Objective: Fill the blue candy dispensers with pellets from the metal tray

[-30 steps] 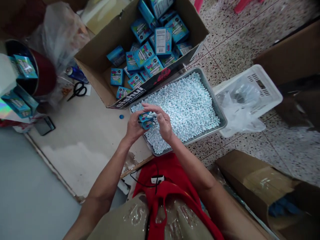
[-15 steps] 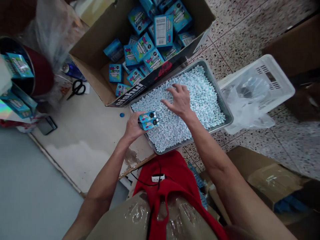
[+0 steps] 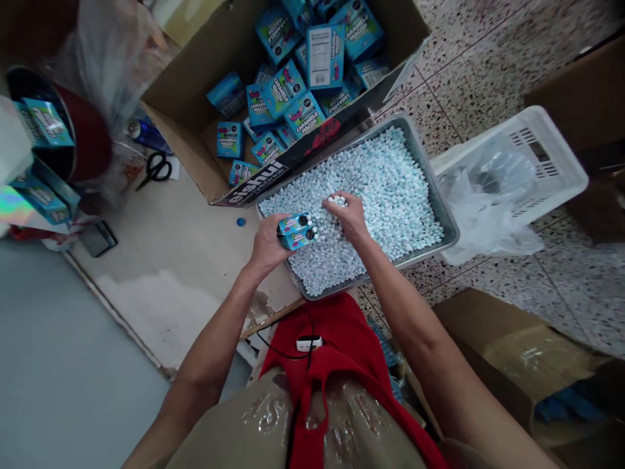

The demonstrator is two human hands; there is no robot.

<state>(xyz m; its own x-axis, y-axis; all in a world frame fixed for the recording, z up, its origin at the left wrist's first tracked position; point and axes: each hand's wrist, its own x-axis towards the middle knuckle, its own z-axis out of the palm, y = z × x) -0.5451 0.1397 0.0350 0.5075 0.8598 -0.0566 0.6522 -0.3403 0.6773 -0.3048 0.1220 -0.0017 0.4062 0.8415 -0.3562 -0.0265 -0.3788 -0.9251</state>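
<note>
My left hand (image 3: 266, 244) is wrapped round two small blue candy boxes (image 3: 297, 231), held side by side over the near left corner of a metal tray (image 3: 452, 238). White candies show at the boxes' right ends. The tray is filled with small pale white and light-blue candies (image 3: 390, 189). Just right of the boxes, my right hand (image 3: 350, 215) is curled over the heap, with several white candies between its thumb and fingers.
Behind the tray, a large cardboard carton (image 3: 180, 85) holds many blue candy boxes. Scissors (image 3: 155, 169) and a blue cap (image 3: 241, 222) lie on the table (image 3: 170, 260). To the right stands a white plastic basket (image 3: 561, 156) with clear bags. A dark red bucket (image 3: 92, 137) stands left.
My right hand has gone from spread fingers over the candies to a closed grasp with candies in it. My left hand with the two boxes has shifted slightly right.
</note>
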